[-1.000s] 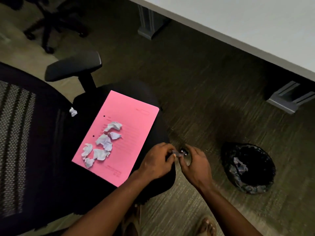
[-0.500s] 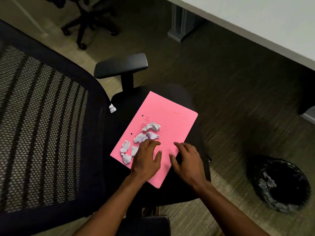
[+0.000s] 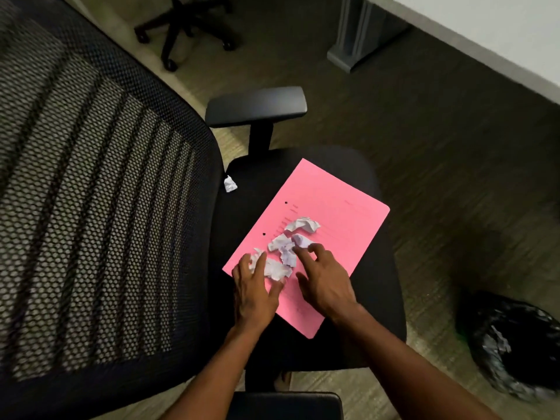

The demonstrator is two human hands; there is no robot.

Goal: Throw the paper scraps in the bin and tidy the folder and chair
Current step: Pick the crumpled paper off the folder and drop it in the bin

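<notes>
A pink folder (image 3: 342,225) lies slantwise on the black seat of an office chair (image 3: 375,298). Several crumpled white paper scraps (image 3: 286,253) are heaped on the folder's near left part. My left hand (image 3: 253,289) rests flat at the left of the heap, fingers spread over the nearest scraps. My right hand (image 3: 325,280) is on the right of the heap, fingertips touching a scrap, fingers apart. Neither hand has closed on a scrap. One more scrap (image 3: 230,184) lies alone on the seat beside the mesh backrest. The bin (image 3: 512,344), lined with a black bag, stands on the floor at the right.
The mesh backrest (image 3: 91,207) fills the left. Armrests (image 3: 256,106) stand beyond the seat and at the bottom edge. A white desk (image 3: 500,28) with a grey leg (image 3: 353,40) runs along the top right. Another chair's wheeled base (image 3: 185,28) is at the top.
Both hands left the seat's front edge, came onto the folder and moved up to the scrap heap, closing in on it from both sides. The camera swung left.
</notes>
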